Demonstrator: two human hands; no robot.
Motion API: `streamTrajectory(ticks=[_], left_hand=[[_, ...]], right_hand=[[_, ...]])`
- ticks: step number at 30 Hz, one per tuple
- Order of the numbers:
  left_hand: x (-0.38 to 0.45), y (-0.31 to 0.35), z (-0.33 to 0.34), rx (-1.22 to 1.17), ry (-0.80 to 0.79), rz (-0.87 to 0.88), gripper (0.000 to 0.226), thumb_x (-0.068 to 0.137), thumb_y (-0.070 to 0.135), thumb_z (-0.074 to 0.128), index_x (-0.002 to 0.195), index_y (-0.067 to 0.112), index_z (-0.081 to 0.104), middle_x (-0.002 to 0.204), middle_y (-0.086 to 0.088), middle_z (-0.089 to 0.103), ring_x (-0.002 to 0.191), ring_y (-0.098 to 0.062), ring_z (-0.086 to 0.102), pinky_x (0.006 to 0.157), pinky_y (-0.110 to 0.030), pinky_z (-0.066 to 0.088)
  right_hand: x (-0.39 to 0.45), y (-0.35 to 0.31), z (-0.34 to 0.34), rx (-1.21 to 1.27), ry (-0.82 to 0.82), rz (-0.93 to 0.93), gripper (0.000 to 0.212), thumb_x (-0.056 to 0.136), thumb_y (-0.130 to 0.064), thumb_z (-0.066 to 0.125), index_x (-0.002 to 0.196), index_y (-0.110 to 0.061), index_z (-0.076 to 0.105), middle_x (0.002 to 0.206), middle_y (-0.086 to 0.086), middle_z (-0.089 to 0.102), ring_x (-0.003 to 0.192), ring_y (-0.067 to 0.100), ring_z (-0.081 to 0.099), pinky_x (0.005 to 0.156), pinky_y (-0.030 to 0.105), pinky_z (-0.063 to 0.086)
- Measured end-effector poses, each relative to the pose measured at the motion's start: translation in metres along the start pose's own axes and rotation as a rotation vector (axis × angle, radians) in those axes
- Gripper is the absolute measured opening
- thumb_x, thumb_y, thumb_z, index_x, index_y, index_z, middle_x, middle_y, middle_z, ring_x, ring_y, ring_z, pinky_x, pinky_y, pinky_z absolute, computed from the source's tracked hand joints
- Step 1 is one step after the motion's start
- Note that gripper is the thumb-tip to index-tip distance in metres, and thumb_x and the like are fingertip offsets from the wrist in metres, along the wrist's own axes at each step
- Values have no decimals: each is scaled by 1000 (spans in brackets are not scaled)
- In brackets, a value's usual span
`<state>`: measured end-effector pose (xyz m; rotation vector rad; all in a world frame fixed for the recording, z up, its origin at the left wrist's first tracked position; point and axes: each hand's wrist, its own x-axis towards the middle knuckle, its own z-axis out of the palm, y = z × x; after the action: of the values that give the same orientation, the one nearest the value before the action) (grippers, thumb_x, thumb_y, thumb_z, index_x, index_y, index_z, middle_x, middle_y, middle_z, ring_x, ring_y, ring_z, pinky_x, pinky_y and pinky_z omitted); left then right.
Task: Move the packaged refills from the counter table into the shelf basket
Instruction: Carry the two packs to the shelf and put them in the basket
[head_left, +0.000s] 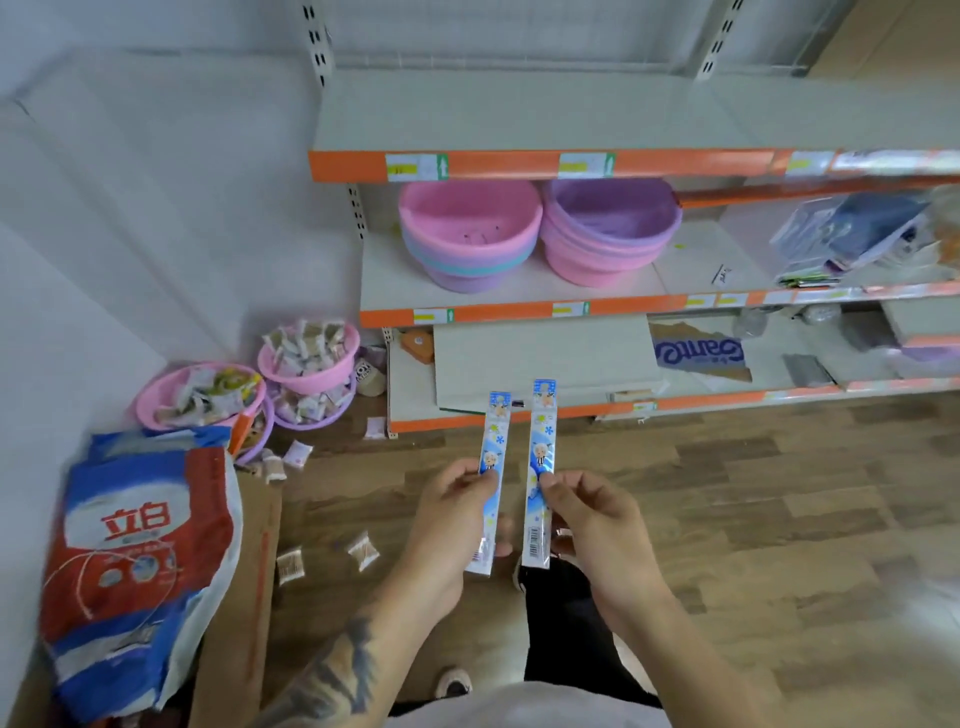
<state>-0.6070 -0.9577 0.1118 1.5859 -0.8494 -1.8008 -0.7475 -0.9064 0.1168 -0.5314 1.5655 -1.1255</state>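
Note:
I hold two long, narrow blue-and-white refill packs upright in front of me, above the wooden floor. My left hand (449, 512) pinches the left pack (493, 441) near its middle. My right hand (589, 519) pinches the right pack (541, 447), whose barcode end points down. On the middle shelf stand two stacks of baskets: a pink-topped stack (470, 234) and a purple-topped stack (610, 228). Both packs are well short of the shelf.
The orange-edged shelving (519, 166) fills the far side. Pink bowls of small sachets (306, 353) sit on the floor at the left, with loose sachets (363, 551) scattered nearby. A large red, white and blue bag (135, 561) lies on a cardboard box at the near left.

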Motion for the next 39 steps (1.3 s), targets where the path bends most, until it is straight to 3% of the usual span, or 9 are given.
streamTrajectory(ticks=[4,8,11,15,20,25,30,33,39], left_hand=[[34,57,15,54,32,195,8,104,20,58,101,18,65,95,-12,69,68,-27,62,65,-46,54],[57,137,50,47,43,370,12,103,18,58,105,25,68,98,-6,75,86,-27,73,77,-44,58],[72,202,81,-10,50,501,11,100,18,63,108,20,69,97,-5,77,85,-17,74,64,-24,53],[80,281,123,-101,6,624,12,100,17,64,111,14,68,87,-7,77,74,-22,75,58,-28,55],[93,333,161,-92,46,777,8,102,21,60,103,18,68,83,-22,71,70,-28,68,62,-37,53],[111,366,171,-54,90,877,8,101,25,61,101,24,69,85,-15,74,76,-31,73,65,-38,58],[129,398,167,-62,45,872,11,99,26,62,108,26,69,90,-8,78,78,-28,75,65,-39,58],[138,415,166,-71,47,930,8,96,28,66,103,29,71,85,-20,71,68,-33,60,62,-43,49],[133,468,163,-169,-134,1023,41,73,27,76,112,19,68,99,-5,80,87,-18,77,67,-24,58]], right_hand=[[46,-55,9,-1,-48,-114,22,100,-24,66,86,-8,74,83,16,74,69,25,57,67,39,47],[90,-140,11,30,-139,-277,20,98,-19,66,85,-5,73,74,9,68,61,18,55,60,33,49],[125,-207,8,51,-188,-396,18,95,-18,69,81,-9,74,64,6,54,53,16,40,57,35,38],[163,-285,2,151,-278,-500,19,96,-18,66,79,-13,73,56,8,41,53,18,34,54,32,34],[198,-347,-7,206,-362,-575,14,99,-17,63,94,-6,70,58,11,53,53,25,47,58,38,46],[219,-381,-2,200,-372,-635,12,98,-22,68,92,-12,70,68,32,54,59,32,51,63,48,49],[234,-408,6,192,-348,-695,10,96,-14,67,92,-5,69,65,16,66,56,23,58,59,33,56],[239,-426,10,155,-301,-786,13,94,-15,69,87,-4,72,67,14,68,57,20,61,58,28,54],[235,-472,18,79,-280,-926,19,92,-34,75,87,-15,77,81,17,74,78,45,70,75,59,60]])
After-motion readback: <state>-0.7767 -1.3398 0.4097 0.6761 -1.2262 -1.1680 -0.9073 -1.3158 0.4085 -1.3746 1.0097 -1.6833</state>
